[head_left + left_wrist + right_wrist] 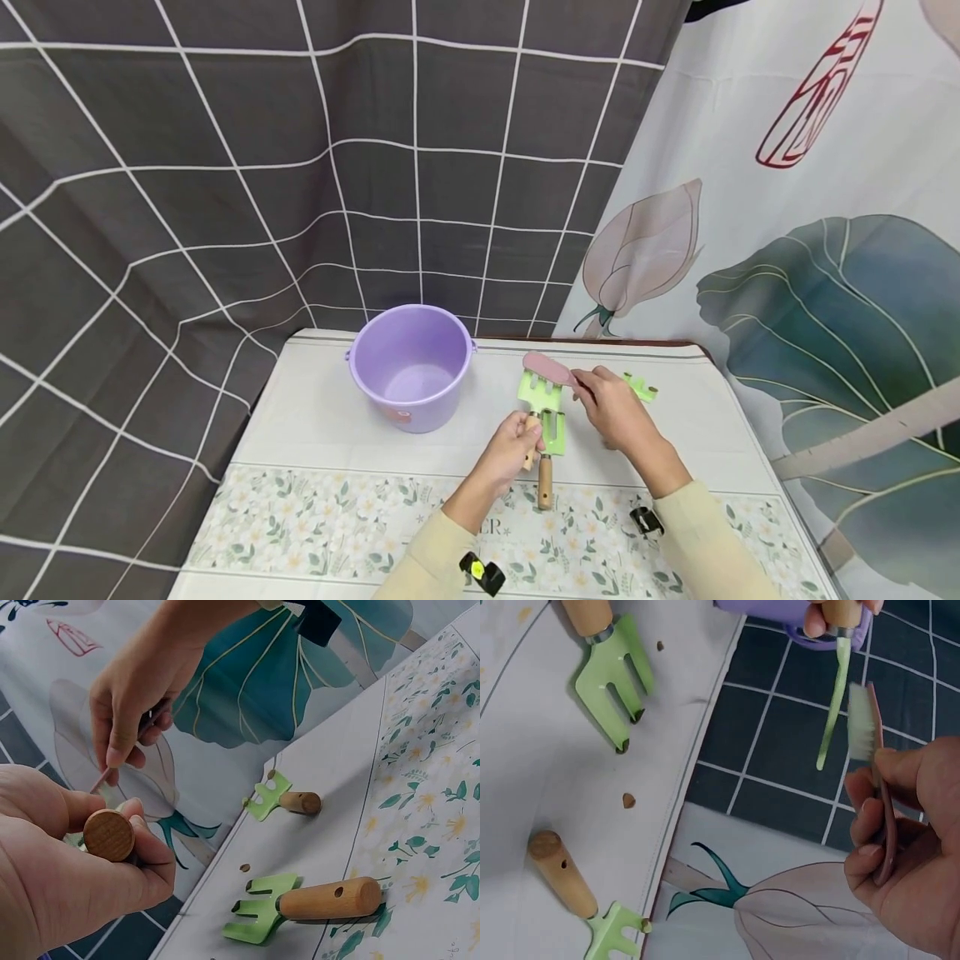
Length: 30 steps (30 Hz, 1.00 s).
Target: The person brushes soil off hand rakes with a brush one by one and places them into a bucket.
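Left grip [508, 444] is clasping, ideally firmly, a green wooden-handled fork [536, 394]; two-o'clock right grip [613, 408] is holding a pink white-bristled brush [546, 367].

1. The green fork [542, 400] is being held aloft by its wooden handle in the left hand [508, 450], tines pointing forward.
2. The pink brush [549, 369] is being gripped in the right hand [619, 410], its pale bristles facing the fork's head from close by.

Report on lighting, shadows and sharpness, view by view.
Head: brightest, with the purple bucket clearly defined; left wrist: dimmer, a soft shadow across the tabletop; right wrist: also dim, the pink brush's pale bristles looking slightly soft-edged.
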Available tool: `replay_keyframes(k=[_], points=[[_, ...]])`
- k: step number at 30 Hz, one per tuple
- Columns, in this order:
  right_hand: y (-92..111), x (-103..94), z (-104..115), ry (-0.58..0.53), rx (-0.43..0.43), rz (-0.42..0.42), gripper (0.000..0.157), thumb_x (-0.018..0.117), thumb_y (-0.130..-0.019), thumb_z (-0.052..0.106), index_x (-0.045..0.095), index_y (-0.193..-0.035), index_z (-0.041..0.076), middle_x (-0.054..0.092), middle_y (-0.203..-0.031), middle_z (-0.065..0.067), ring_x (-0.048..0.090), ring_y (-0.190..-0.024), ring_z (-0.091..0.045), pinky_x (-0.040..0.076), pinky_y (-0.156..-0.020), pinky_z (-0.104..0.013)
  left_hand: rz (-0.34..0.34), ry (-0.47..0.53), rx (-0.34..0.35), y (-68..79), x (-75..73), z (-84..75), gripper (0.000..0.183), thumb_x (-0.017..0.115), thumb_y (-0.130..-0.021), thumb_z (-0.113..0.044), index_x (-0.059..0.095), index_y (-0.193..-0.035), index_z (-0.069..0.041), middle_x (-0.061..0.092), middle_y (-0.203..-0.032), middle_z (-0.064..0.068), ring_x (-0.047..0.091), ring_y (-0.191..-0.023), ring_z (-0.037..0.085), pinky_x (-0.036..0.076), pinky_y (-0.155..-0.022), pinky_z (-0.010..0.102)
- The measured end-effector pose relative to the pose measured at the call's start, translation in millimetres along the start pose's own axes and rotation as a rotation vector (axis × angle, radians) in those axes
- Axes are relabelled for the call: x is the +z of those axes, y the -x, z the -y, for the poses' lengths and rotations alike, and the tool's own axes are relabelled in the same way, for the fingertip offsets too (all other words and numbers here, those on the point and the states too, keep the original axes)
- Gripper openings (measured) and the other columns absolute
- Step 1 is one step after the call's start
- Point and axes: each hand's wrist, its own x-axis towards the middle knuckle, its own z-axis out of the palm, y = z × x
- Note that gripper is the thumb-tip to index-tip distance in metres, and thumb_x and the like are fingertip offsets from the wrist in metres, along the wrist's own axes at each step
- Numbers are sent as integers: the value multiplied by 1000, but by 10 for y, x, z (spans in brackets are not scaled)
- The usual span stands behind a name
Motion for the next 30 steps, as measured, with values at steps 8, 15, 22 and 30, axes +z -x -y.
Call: replay_keyframes(k=[8, 15, 22, 30], points=[[73, -8, 57, -42, -106, 67, 22, 69, -99, 9, 75, -119, 2, 65, -85, -2, 48, -67, -6, 45, -57, -24, 0, 1, -11, -16, -8, -8, 24, 46, -109, -11, 48, -126, 6, 55, -90, 4, 53, -79, 13, 48, -64, 18], [79, -36, 58, -22, -110, 75, 22, 68, -99, 9, 75, -118, 2, 66, -86, -4, 51, -68, -7, 47, -58, -26, -3, -7, -22, -25, -4, -33, 24, 46, -110, -12, 48, -125, 5, 54, -86, 2, 51, -74, 10, 45, -61, 17], [17, -55, 21, 65, -87, 48, 23, 70, -99, 12, 75, -119, 2, 64, -88, -6, 56, -70, -14, 52, -60, -32, 0, -32, -22, -22, -2, -23, 18, 47, -109, -12, 50, -122, 1, 55, -86, 3, 51, -73, 12, 44, -62, 20], [-57, -83, -1, 107, -56, -7, 25, 68, -100, 12, 72, -121, 0, 63, -89, -11, 58, -69, -20, 54, -60, -37, 1, -47, -28, -6, 10, -24, 19, 49, -108, -11, 52, -122, 1, 56, -86, 2, 52, -76, 14, 44, -62, 20]])
